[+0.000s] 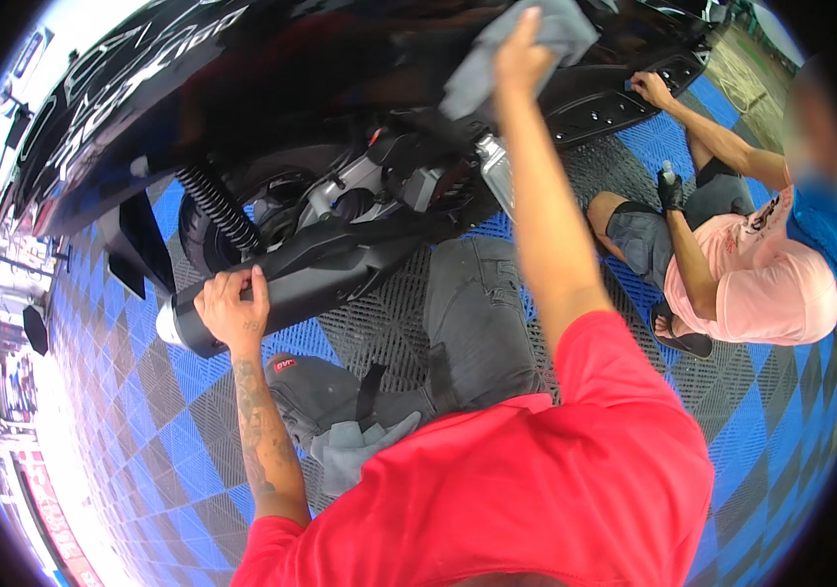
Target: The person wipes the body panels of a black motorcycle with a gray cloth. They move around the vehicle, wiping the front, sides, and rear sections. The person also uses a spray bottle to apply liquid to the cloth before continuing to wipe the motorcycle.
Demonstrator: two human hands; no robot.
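A black scooter (272, 68) fills the upper view, with its glossy body panel, black coiled rear shock (218, 205) and engine parts showing. My left hand (232, 305) grips the top of the black exhaust muffler (298, 297) near its silver end, fingers curled over it. My right hand (521, 61) is raised at the body panel, closed on a grey cloth (472, 83) that lies against the glossy surface. A second grey cloth (360, 450) rests on my grey-trousered leg below.
At the right, a co-worker (741, 284) in a pink top has a black-gloved hand (671, 196) holding a small bottle and a bare hand (651, 88) at the scooter's footboard (599, 103). Blue and grey grid tiles (770, 440) cover the floor.
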